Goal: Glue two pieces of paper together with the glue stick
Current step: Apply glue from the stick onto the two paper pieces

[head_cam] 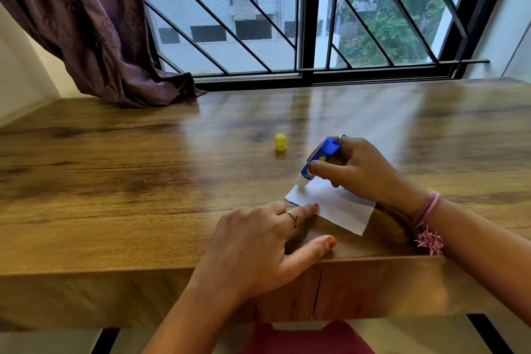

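Spreading glue: right hand point(355, 165) gripping uncapped blue glue stick point(317, 161), tip touching white paper point(333, 204) at its 11 o'clock corner. Left hand point(258, 241), fingers straight, pinning paper's 8 o'clock edge. Yellow cap point(280, 142) standing at 10 o'clock. Only 1 sheet showing; joining not yet done.

On the table point(115, 181) the paper point(336, 204) lies between the left hand point(258, 244) in front and the right hand point(359, 169) behind, the cap point(280, 142) standing farther back-left.

Blue glue stick point(319, 161), yellow cap point(280, 142), white paper point(336, 204), wood-grain table point(115, 181).
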{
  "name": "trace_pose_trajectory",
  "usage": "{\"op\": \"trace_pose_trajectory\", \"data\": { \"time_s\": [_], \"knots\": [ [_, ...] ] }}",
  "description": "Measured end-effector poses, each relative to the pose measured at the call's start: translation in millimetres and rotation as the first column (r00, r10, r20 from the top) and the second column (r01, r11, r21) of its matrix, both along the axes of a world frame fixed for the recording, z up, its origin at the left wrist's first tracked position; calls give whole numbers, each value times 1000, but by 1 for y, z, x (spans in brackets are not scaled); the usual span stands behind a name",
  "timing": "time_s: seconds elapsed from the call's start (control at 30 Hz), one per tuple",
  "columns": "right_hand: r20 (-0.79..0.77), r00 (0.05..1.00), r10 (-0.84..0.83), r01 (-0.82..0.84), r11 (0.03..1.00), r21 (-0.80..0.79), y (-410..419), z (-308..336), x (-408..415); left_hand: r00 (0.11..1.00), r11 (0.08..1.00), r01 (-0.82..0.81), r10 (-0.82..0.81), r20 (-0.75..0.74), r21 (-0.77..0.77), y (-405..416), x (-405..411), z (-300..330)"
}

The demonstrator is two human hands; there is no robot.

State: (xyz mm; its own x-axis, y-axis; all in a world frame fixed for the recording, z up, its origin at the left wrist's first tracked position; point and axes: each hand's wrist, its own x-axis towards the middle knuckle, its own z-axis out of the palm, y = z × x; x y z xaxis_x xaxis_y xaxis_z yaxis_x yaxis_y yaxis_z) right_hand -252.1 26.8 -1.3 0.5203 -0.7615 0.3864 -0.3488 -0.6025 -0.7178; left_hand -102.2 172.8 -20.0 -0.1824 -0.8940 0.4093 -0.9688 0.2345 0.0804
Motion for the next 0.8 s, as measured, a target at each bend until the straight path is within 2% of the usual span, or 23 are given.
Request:
{"op": "trace_pose_trajectory", "data": {
  "time_s": [0.17,0.3,0.37,0.47,0.6,0.73,0.8],
  "knots": [
    [-25,997,-68,66,997,-48,-3,4,-1,1000,1000,7,-7,-15,23,-1,1,0],
    [-33,999,-18,17,999,-31,0,3,0,998,999,26,-23,-55,46,-2,3,-1],
    [-33,998,-45,44,998,-36,-1,4,0,998,999,26,-23,-66,42,-2,3,-1],
    [-31,994,-103,101,993,-67,-4,7,-1,998,999,21,-19,-54,42,-2,3,0],
    [-53,998,-35,33,998,-49,-2,5,0,999,999,18,-16,-44,39,-3,4,-1],
    [-45,991,-123,119,990,-79,-7,7,-1,999,999,18,-17,-41,41,-3,4,0],
    [-51,992,-114,109,990,-86,-8,7,-1,999,999,20,-18,-46,38,-3,4,0]
  ]
}}
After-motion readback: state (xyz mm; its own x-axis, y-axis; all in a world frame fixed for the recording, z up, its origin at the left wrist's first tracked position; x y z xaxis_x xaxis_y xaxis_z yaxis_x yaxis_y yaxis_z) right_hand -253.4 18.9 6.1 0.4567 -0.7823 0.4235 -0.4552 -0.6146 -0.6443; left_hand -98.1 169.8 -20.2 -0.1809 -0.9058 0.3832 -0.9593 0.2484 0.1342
